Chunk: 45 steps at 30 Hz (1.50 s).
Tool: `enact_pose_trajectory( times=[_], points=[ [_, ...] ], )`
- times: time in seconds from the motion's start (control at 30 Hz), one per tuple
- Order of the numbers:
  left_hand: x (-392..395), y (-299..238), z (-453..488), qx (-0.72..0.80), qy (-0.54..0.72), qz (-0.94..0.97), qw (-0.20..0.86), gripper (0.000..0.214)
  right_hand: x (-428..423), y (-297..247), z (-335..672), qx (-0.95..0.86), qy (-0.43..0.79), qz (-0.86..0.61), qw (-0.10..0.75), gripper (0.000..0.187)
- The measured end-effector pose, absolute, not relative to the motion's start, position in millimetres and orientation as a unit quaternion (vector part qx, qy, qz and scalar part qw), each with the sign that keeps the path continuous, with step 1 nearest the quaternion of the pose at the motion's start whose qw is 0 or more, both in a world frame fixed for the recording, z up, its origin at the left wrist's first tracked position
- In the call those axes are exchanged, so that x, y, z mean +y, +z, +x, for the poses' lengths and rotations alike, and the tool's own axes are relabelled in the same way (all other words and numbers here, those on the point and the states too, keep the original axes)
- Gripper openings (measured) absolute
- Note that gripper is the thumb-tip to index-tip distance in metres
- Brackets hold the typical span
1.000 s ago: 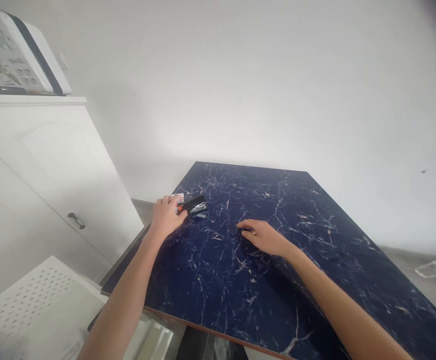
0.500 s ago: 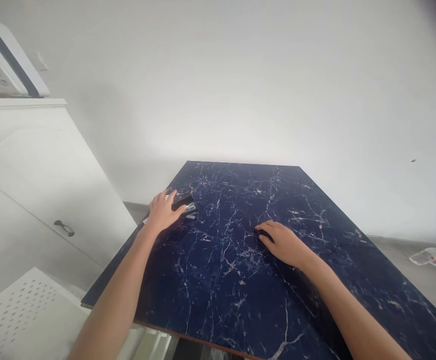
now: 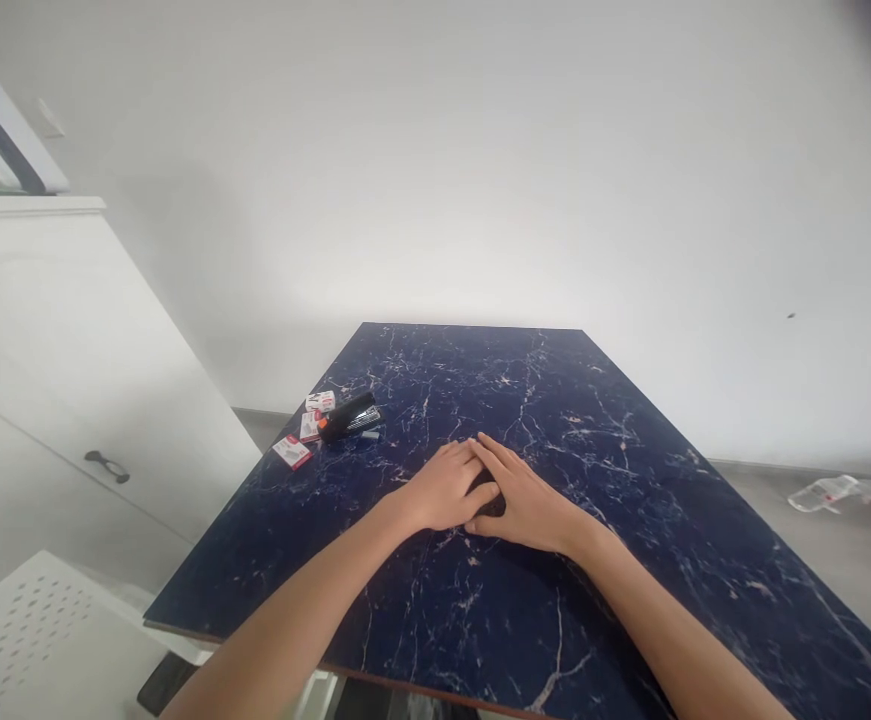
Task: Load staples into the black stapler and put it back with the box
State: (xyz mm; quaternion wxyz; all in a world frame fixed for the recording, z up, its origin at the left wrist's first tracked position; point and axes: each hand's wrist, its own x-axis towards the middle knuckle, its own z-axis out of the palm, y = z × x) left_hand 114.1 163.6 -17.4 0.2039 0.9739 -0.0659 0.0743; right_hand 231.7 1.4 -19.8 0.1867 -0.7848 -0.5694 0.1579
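Observation:
My left hand [image 3: 446, 487] and my right hand [image 3: 529, 500] meet over the middle of the dark blue marbled table [image 3: 442, 590]. Their fingertips overlap and the thumbs come close together, leaving a small gap between the hands. Both have their fingers stretched out, with no object visible in either. Away to the left lies a black stapler [image 3: 352, 415] with an orange part at one end. Around it are a small white-and-red box [image 3: 320, 401], a second red-and-white packet [image 3: 310, 427], a third one [image 3: 292, 451] nearer the table's left edge, and a small greyish piece [image 3: 370, 435].
On the left stands a white cabinet [image 3: 67, 350] with a dark handle [image 3: 107, 466], and below it a white perforated surface [image 3: 37, 630]. A pale wall [image 3: 480, 170] rises behind the table. Clear plastic bottles [image 3: 829, 493] lie on the floor at right.
My left hand has let go of the stapler and moved right to the table's middle. My right hand has shifted slightly left to meet it. The small boxes are uncovered.

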Motion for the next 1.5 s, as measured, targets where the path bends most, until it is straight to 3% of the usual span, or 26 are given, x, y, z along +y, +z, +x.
enact_pose_trajectory(
  times=[0.83, 1.03, 1.1, 1.2, 1.27, 1.33, 1.5],
  points=[
    [166, -34, 111, -0.075, 0.029, 0.980, 0.183, 0.062, 4, -21, 234, -0.575, 0.181, -0.783, 0.154, 0.107],
    [175, -17, 109, -0.087, 0.096, 0.980, 0.150, 0.053, 3, -23, 234, -0.573, 0.149, -0.784, 0.186, 0.105],
    [206, 0, 96, -0.039, 0.181, 0.976, 0.119, 0.045, 3, -23, 235, -0.561, 0.139, -0.790, 0.203, 0.103],
    [280, 17, 61, 0.222, 0.364, 0.900, 0.086, 0.042, 2, -25, 239, -0.551, 0.137, -0.796, 0.210, 0.099],
    [330, 14, 35, 0.372, 0.419, 0.825, 0.081, 0.044, 2, -26, 240, -0.558, 0.134, -0.793, 0.204, 0.095],
    [366, 1, 16, 0.438, 0.371, 0.806, 0.144, 0.048, 3, -28, 240, -0.571, 0.130, -0.787, 0.195, 0.090],
    [382, -23, 17, 0.342, 0.220, 0.891, 0.205, 0.055, 5, -31, 238, -0.582, 0.127, -0.783, 0.180, 0.082]
  ],
)
